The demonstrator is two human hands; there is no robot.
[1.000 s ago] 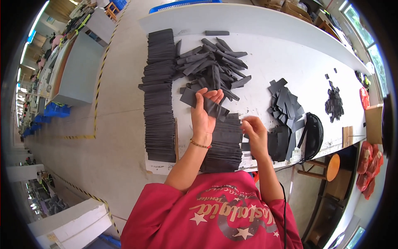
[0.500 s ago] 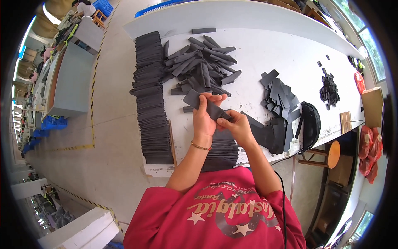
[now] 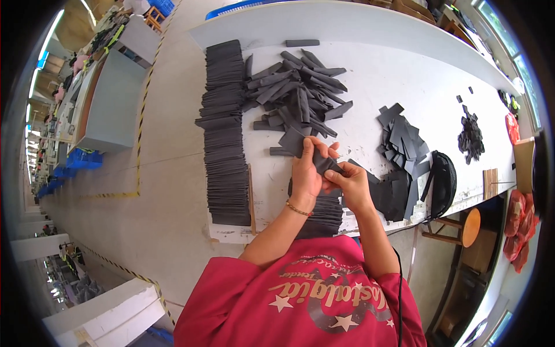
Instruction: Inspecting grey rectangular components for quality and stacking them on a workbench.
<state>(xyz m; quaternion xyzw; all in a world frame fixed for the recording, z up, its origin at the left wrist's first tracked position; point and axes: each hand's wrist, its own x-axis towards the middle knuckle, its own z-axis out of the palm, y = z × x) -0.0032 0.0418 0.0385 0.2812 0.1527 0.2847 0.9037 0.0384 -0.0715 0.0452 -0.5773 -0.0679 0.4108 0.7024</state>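
Observation:
A dark grey fabric strip [image 3: 293, 141] is held up between my two hands over the table's near part. My left hand [image 3: 308, 173] pinches it between thumb and fingers, and its far end juts out past the thumb. At the other end my right hand [image 3: 354, 184] grips the strip with thumb and fingers, close against the left. The stretch between the hands looks bent, partly hidden by fingers. Under my forearms lies a stack of similar dark strips [image 3: 321, 218]. Beyond my hands is a loose heap of rolled or folded dark strips [image 3: 303, 95].
A long, tight row of dark fabric pieces [image 3: 224, 133] lines the table's left edge. To the right are a pile of flat dark pieces [image 3: 402, 139], a black mesh bag [image 3: 443, 184] and a heap of small dark pieces [image 3: 471, 141]. A stool [image 3: 470, 227] stands beyond the near edge.
The whole view has shifted, so table and hands appear further right. The strip, straighter before, now looks bent between my hands, and the hands are closer together.

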